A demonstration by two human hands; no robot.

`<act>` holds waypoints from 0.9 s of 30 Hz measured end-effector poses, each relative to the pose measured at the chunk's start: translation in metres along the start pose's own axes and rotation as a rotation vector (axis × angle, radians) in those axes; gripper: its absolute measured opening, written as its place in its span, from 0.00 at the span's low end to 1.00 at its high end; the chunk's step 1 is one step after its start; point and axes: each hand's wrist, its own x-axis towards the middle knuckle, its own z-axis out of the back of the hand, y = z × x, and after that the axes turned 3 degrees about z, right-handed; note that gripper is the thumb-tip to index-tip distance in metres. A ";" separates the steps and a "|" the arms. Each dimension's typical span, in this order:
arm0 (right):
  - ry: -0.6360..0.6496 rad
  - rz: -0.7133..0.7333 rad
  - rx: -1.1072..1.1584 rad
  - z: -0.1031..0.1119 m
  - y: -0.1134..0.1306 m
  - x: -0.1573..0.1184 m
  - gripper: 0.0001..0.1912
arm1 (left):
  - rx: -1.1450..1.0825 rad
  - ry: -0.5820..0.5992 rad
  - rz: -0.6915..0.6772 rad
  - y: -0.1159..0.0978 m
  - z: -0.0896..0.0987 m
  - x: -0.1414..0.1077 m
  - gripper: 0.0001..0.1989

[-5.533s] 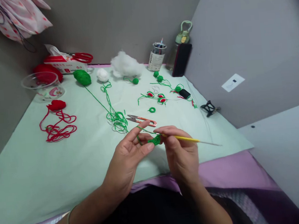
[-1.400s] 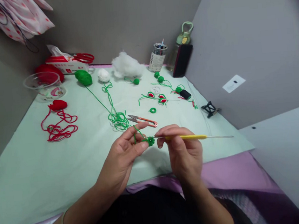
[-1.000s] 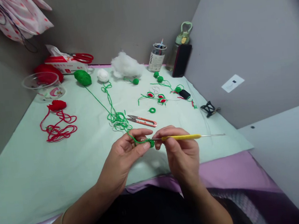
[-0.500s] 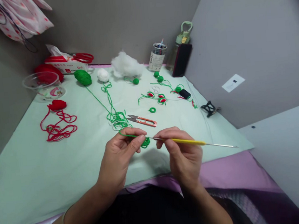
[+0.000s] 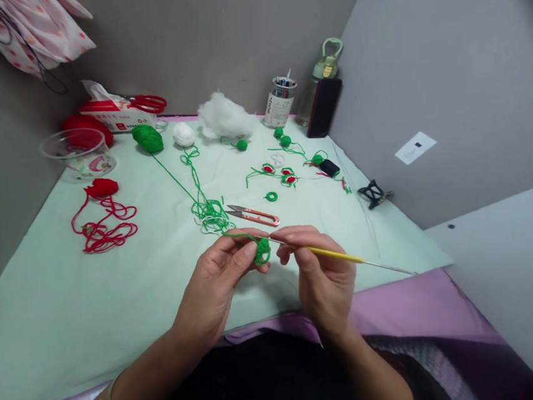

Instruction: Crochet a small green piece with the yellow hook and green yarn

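Observation:
My left hand [image 5: 221,273] pinches a small green crochet piece [image 5: 262,251] between thumb and fingers. Green yarn [image 5: 239,234] runs over its index finger from a loose tangle [image 5: 210,213] on the table. In my right hand [image 5: 323,270] is a crochet hook with a yellow handle [image 5: 335,255], gripped like a pencil. The hook's thin metal tip meets the upper edge of the green piece; whether it sits in a loop is too small to tell. The hook's other metal end points down to the right.
Thread snips [image 5: 255,215] and a green ring [image 5: 271,196] lie just beyond my hands. Red yarn [image 5: 109,231] spreads at left. Farther back are a green yarn ball [image 5: 147,138], white stuffing [image 5: 224,116], a pen cup [image 5: 280,102] and a phone [image 5: 325,107]. A black stand [image 5: 375,194] is at right.
The hook's tip has shifted slightly up, and its rear end has dropped and moved left. The green piece has turned, showing more of itself beside my left thumb.

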 end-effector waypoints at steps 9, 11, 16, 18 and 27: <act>-0.013 0.007 0.037 0.000 0.000 0.001 0.09 | -0.042 0.044 0.064 -0.003 0.001 0.000 0.07; -0.011 0.013 0.017 -0.001 0.000 0.001 0.09 | -0.054 0.064 0.080 -0.004 0.000 -0.002 0.08; 0.000 0.013 -0.005 -0.004 0.003 0.001 0.08 | -0.095 0.086 0.111 -0.009 0.001 -0.005 0.09; 0.007 0.013 -0.002 -0.006 0.004 0.001 0.08 | -0.108 0.099 0.128 -0.010 0.003 -0.006 0.10; 0.062 0.049 -0.015 -0.016 0.009 0.002 0.11 | -0.213 0.147 0.145 -0.018 0.012 -0.011 0.11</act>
